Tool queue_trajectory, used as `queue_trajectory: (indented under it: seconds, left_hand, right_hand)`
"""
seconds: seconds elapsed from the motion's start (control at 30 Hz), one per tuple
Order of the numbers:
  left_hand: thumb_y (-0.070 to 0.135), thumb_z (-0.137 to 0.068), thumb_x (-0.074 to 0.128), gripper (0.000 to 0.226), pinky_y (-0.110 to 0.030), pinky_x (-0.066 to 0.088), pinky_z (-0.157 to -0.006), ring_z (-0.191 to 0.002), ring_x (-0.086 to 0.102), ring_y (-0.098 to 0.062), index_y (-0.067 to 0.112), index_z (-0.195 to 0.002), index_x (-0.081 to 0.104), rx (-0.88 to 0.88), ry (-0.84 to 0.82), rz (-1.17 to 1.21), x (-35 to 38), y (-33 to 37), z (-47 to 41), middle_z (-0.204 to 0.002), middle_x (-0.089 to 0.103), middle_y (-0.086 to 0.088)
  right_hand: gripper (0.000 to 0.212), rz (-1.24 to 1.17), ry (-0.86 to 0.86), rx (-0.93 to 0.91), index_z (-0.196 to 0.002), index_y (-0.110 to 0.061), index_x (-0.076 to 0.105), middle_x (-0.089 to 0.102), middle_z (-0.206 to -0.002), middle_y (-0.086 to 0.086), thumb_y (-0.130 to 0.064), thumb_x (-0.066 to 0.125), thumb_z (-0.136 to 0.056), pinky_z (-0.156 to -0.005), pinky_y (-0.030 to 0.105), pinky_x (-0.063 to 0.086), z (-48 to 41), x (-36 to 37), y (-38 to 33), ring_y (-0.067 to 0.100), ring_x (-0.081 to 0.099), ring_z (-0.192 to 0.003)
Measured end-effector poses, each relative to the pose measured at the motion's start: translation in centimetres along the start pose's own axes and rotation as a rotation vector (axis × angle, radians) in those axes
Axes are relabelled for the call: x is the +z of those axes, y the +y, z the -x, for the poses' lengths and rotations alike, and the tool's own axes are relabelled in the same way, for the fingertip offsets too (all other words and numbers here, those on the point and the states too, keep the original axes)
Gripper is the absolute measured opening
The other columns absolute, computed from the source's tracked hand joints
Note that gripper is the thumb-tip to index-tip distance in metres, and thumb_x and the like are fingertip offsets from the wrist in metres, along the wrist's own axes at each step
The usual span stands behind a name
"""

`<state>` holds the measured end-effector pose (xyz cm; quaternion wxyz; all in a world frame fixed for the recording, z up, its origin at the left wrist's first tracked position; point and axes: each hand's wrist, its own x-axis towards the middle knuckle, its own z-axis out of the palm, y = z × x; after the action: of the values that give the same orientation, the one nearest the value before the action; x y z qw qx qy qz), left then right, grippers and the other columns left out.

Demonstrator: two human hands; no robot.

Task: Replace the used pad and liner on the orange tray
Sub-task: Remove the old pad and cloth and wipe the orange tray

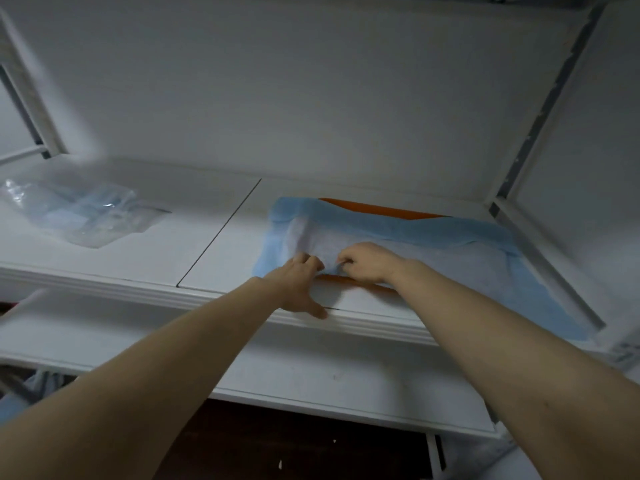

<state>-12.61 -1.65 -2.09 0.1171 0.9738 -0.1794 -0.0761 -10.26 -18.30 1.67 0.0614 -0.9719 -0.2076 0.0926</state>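
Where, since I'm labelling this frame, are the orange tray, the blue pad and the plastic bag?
orange tray (375,207): head view, far rim.
blue pad (450,256): head view, pale centre.
plastic bag (88,216): head view, middle.
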Motion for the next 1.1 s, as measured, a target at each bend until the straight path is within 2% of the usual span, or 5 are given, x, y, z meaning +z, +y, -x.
queue_trajectory:
  seconds: [0.2, 0.33, 0.47, 0.7, 1.1]
  left_hand:
    - [0.023, -0.090, 0.055, 0.037, -0.035, 0.044, -0.096, -0.119, 0.051, -0.030, 0.013, -0.125, 0.056, -0.120, 0.224, 0.058, -1.0, -0.6, 0.2, -0.132, 0.048, -0.009]
    - [0.021, -0.088, 0.049, 0.026, -0.032, 0.048, -0.078, -0.098, 0.060, -0.032, 0.016, -0.105, 0.069, -0.286, 0.282, 0.022, -3.0, -2.5, 0.1, -0.109, 0.066, -0.009]
    - [0.019, -0.082, 0.064, 0.012, -0.025, 0.044, -0.065, -0.075, 0.061, -0.026, 0.011, -0.085, 0.073, -0.430, 0.280, 0.392, -5.0, -4.8, -0.6, -0.079, 0.066, -0.010]
    - [0.009, -0.083, 0.065, 0.011, -0.024, 0.032, -0.048, -0.062, 0.044, -0.023, 0.002, -0.085, 0.058, -0.560, 0.330, 0.946, -6.8, -7.5, -2.7, -0.074, 0.050, -0.012]
    - [0.029, -0.093, 0.056, 0.028, -0.020, 0.045, -0.038, -0.057, 0.049, -0.020, 0.002, -0.094, 0.058, -0.581, 0.333, 0.956, -6.2, -9.2, -8.6, -0.077, 0.053, -0.010]
  right_hand:
    - [0.023, -0.156, 0.079, 0.024, -0.104, -0.005, 0.065, 0.064, -0.111, 0.013, -0.017, 0.047, -0.095, -0.086, 0.032, 0.043, -0.2, -0.3, 1.3, 0.024, 0.056, -0.099]
    - [0.021, -0.093, -0.070, 0.073, -0.064, -0.013, 0.053, 0.048, -0.069, 0.001, -0.007, 0.061, -0.082, -0.059, 0.028, 0.035, 0.4, -1.1, 2.6, 0.014, 0.044, -0.064]
    - [0.035, -0.160, -0.153, 0.227, -0.056, -0.017, 0.039, 0.037, -0.066, 0.003, -0.004, 0.064, -0.077, -0.055, 0.030, 0.031, 0.4, -2.5, 4.8, 0.019, 0.036, -0.060]
    - [0.029, -0.383, 0.001, 0.409, -0.105, -0.003, 0.066, 0.055, -0.095, 0.006, -0.017, 0.074, -0.080, -0.072, 0.028, 0.039, -1.3, -4.8, 7.6, 0.018, 0.051, -0.088]
    - [0.032, -0.334, 0.155, 0.652, -0.058, -0.011, 0.036, 0.041, -0.063, 0.005, -0.006, 0.054, -0.085, -0.045, 0.025, 0.029, -7.5, -2.7, 9.4, 0.016, 0.040, -0.054]
